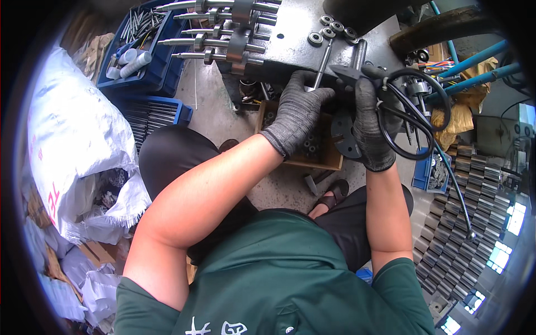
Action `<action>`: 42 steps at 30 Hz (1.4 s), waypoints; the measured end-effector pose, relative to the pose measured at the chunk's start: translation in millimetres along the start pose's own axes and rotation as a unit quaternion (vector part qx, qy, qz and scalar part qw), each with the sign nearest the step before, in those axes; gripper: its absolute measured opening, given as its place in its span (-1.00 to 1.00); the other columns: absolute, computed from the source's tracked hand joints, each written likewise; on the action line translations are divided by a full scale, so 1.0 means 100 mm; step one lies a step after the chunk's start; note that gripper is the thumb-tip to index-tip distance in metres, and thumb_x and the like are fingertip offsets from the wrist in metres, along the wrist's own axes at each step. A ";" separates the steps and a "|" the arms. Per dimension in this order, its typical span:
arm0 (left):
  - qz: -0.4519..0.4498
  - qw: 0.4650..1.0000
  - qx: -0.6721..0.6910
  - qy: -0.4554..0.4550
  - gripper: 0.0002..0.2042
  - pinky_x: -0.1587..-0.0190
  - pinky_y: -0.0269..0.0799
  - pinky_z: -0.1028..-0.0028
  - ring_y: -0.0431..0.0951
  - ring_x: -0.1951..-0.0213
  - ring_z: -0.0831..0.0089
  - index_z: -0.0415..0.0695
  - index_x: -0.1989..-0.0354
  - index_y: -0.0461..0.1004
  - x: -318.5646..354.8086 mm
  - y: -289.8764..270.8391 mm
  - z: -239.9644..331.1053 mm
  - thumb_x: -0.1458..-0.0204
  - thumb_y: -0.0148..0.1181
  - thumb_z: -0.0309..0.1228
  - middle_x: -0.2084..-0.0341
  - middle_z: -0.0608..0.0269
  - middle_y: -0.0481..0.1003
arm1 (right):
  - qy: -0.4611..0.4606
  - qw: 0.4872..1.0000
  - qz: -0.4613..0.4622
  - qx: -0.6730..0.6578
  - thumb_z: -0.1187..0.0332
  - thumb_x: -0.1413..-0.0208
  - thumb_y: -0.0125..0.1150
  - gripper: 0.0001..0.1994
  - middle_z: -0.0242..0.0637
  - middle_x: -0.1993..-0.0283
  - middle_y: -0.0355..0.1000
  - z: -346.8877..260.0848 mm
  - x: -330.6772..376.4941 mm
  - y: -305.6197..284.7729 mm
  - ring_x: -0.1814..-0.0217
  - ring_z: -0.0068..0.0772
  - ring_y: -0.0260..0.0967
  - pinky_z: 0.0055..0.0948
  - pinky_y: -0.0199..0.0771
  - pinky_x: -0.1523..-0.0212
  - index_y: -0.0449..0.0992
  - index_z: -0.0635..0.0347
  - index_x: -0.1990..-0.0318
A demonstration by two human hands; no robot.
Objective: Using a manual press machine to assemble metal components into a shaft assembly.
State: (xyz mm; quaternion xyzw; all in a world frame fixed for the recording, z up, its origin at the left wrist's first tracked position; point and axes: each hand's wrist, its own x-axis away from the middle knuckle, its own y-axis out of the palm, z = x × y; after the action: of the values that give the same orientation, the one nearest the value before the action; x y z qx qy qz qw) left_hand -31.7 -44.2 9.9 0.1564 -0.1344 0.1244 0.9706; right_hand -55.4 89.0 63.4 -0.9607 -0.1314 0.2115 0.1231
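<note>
Gloves, grey and knitted, cover both hands, which work at the front edge of a grey steel tabletop [290, 47]. Left hand [296, 114] is closed on a thin steel rod [322, 64] that runs from the fingers up across the tabletop toward a cluster of bearings [334, 30] lying on its far part. Right hand [371, 125], just right of the rod, is closed around black pliers [357, 72] with looped handles [419, 111]; the pliers' tip points left, close to the rod, though whether it touches cannot be told. Below the tabletop's edge, between the two wrists, a wooden box [312, 151] of small dark parts sits on the floor. Left of the tabletop, long shafts [218, 25] stick out sideways, and beyond them stands a blue crate [148, 53] holding rods and white tubes. Farther left lies a white sack [72, 134]. Right of the tabletop, rows of dark steel sleeves [463, 223] are stacked.
</note>
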 end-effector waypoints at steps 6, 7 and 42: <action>0.006 1.000 0.009 -0.013 -0.58 0.13 0.55 0.40 0.58 0.20 0.37 -0.26 -0.06 0.34 -0.01 -0.01 -0.04 -0.09 0.32 -0.36 0.21 0.09 0.55 | -0.042 0.998 -0.014 0.048 0.50 -0.30 0.19 -0.80 -0.26 0.15 0.56 0.07 -0.06 0.00 0.17 -0.53 0.53 -0.46 0.56 0.13 0.52 0.29 -0.03; 0.013 1.000 0.005 -0.020 -0.58 0.17 0.56 0.39 0.59 0.23 0.36 -0.25 -0.06 0.32 -0.02 -0.02 -0.05 -0.11 0.30 -0.36 0.22 0.09 0.54 | -0.019 1.000 0.012 0.003 0.49 -0.29 0.21 -0.80 -0.27 0.16 0.56 0.00 -0.02 -0.01 0.18 -0.54 0.53 -0.47 0.56 0.15 0.52 0.28 -0.03; -0.025 1.000 -0.002 0.013 -0.57 0.28 0.58 0.40 0.59 0.33 0.42 -0.19 -0.13 0.33 -0.02 -0.02 -0.18 -0.10 0.27 -0.43 0.27 0.17 0.54 | -0.087 0.983 -0.025 0.157 0.45 -0.31 0.20 -0.80 -0.29 0.20 0.56 0.06 -0.05 -0.10 0.17 -0.53 0.50 -0.47 0.53 0.12 0.52 0.26 -0.03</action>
State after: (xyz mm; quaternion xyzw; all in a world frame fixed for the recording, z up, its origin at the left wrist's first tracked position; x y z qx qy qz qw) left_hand -28.8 -39.9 -7.3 0.1560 -0.1178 0.1022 0.9754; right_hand -64.1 97.8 62.5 -0.9037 -0.1309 0.3095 0.2655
